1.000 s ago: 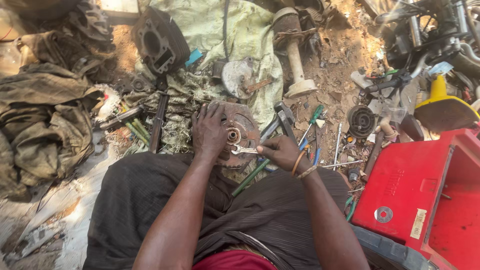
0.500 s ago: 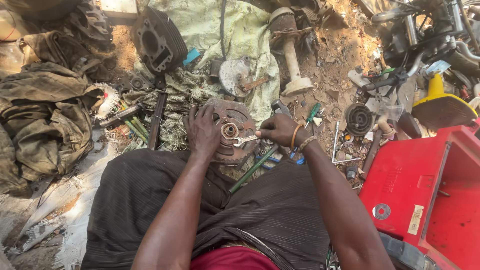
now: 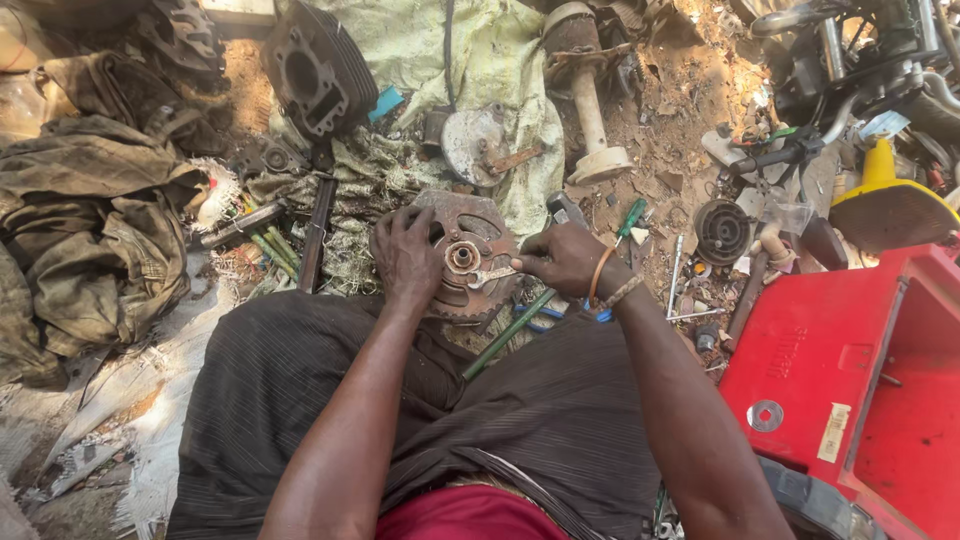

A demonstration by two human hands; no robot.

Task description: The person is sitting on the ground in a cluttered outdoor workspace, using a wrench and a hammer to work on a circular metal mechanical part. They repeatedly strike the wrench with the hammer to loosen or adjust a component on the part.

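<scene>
A rusty toothed sprocket wheel (image 3: 480, 228) with a pale hub at its centre rests on my knees over a dark striped cloth. My left hand (image 3: 408, 258) grips its left rim and holds it steady. My right hand (image 3: 563, 259) is closed on a small metal spanner (image 3: 492, 274) whose head sits at the hub. A green-handled rod (image 3: 506, 335) lies under the wheel, pointing down and left.
A red plastic crate (image 3: 850, 390) stands at the right. An engine cylinder block (image 3: 315, 72), a round metal cover (image 3: 474, 144), a shaft with a white base (image 3: 592, 110), dirty rags (image 3: 90, 230), a green screwdriver (image 3: 628, 220) and loose tools lie on the ground.
My right hand has shifted the spanner slightly at the hub, turning from below toward the right side. The left hand stays on the rim. The view has shifted a little.
</scene>
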